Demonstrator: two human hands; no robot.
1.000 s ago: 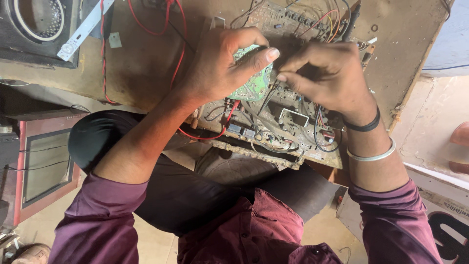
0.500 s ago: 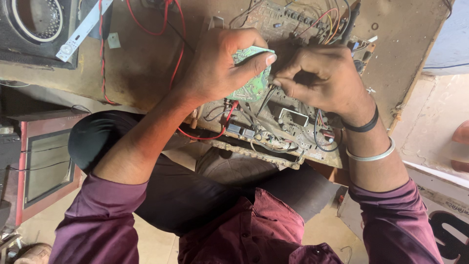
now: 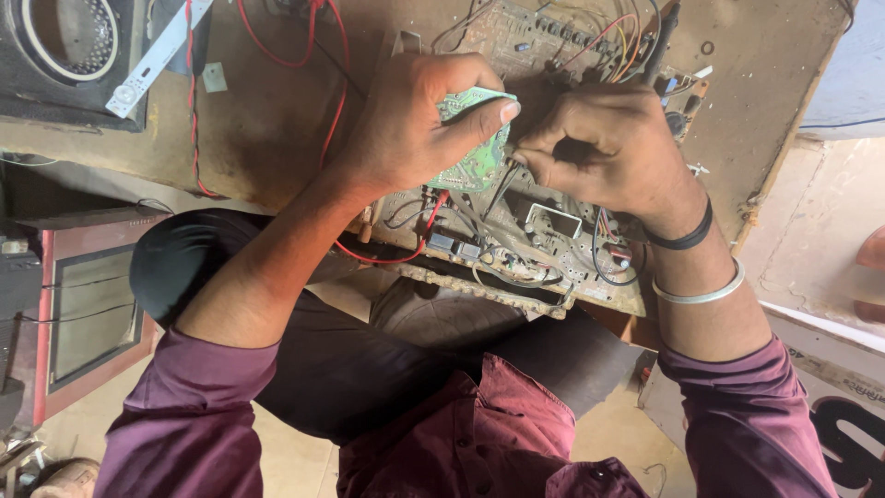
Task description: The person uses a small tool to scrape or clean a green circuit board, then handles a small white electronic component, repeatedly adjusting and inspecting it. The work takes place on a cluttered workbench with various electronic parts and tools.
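Fingers of the left hand point(image 3: 406, 129) were curled around a small green circuit board point(image 3: 475, 152), the thumb pressed across its upper face, holding it tilted above a larger grey-brown circuit board point(image 3: 516, 240) that rested on the near edge of the table point(image 3: 267, 120). Just right of it, the right hand point(image 3: 599, 148) had its fingers pinched shut near the green board's right edge; what they pinched was too small and shadowed to tell, though a thin dark lead ran down from that spot toward the large board. A black band and a silver bangle point(image 3: 701, 293) circled the right wrist. Red wires point(image 3: 318, 69) looped across the table on the far left, beside a white strip point(image 3: 157, 57) and a dark speaker point(image 3: 64, 37).
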